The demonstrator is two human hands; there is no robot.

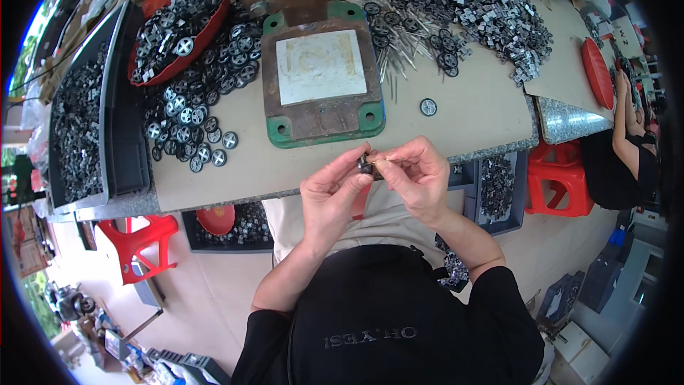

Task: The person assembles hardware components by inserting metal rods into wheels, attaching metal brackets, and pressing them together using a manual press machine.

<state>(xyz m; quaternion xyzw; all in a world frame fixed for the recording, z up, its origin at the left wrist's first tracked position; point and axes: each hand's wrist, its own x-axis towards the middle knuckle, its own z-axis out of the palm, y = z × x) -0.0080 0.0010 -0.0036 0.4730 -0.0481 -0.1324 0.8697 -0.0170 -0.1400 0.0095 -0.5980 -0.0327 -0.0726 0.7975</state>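
My left hand (329, 196) pinches a small, dark, rounded part (365, 166) between thumb and fingertips. My right hand (422, 184) has its thumb and forefinger closed on a thin, pale metal pin (382, 161) that points at that part; whether its tip is inside, I cannot tell. Both hands meet in front of me, over the near edge of the beige-topped bench (474, 117).

Just beyond them sits a heavy green-and-brown metal block (320, 120) with a white rectangular plate (320, 68) on top. To its right, one black wheel with silver spokes (427, 107) lies by itself; farther back are scattered thin silver rods (400, 53) and a big heap of small black-and-silver pieces (459, 3). On my left, loose black-and-silver wheels (187, 115) spread between the block and a long dark-grey plastic crate (128, 125), near a filled red plastic bowl (222, 11).
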